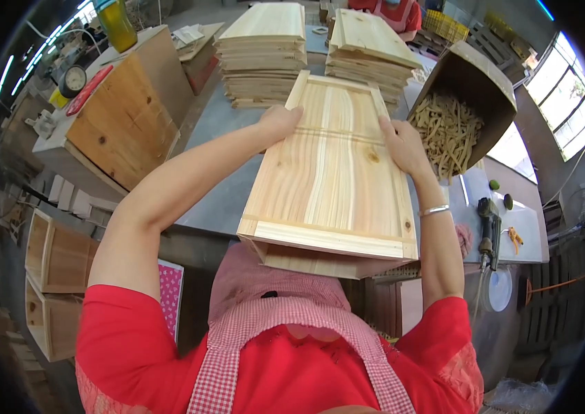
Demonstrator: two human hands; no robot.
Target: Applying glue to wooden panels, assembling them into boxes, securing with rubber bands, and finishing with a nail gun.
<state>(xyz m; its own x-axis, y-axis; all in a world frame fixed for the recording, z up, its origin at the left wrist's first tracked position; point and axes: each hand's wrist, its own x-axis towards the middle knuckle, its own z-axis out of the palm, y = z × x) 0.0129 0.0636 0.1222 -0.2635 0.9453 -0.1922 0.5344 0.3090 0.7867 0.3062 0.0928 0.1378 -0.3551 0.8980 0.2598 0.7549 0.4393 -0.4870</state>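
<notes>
A: Starting from the left, is there any lettering I could read?
B: The round dial (72, 81) has a pale face, but its marks are too small to make out. The red object (89, 90) beside it is too indistinct to read. Behind them stands a bottle (117, 29) of yellow-green liquid.
A: Next?
B: A pink patterned board (170, 293) below, then a stack of pale boards (261, 55) on the grey worktop (213, 155).
A: And the hands?
B: The left hand (280, 123) grips the left edge of a framed wooden panel (334, 169), toward its far end. The panel lies in front of the person, its near end reaching past the worktop's edge. The right hand (404, 145) is closed on the right edge, thumb on top.
A: Farther right?
B: A tilted box (499, 86) of wood strips (444, 131), then a dark power tool (489, 228); whatever is printed on it, I cannot tell. Last, an orange tool (513, 237).
</notes>
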